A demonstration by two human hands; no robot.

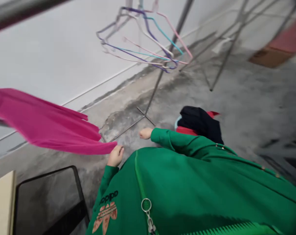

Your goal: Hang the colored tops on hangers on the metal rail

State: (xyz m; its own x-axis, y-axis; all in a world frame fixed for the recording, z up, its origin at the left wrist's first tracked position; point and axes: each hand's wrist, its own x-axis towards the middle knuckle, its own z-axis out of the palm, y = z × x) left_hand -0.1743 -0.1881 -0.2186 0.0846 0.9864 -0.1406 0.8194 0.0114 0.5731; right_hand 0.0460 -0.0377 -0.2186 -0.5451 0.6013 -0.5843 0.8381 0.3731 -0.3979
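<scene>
A bright pink garment (54, 125) stretches across the left side of the head view. Its far left part lies over a metal bar. My left hand (115, 156) is closed on the near corner of the cloth, which is pulled toward me. To the right, my right hand (146, 133) hangs in the air with its fingers curled and nothing visible in them. It is apart from the pink cloth, above the foot of a metal stand (144, 115). I wear a green zipped jacket (187, 182).
Several wire hangers (148, 39) hang at the top centre. A tub heaped with dark and red clothes (199, 120) sits on the concrete floor right of my hands. A black frame (78, 182) stands lower left. A cardboard box (270, 57) and folding metal legs are far right.
</scene>
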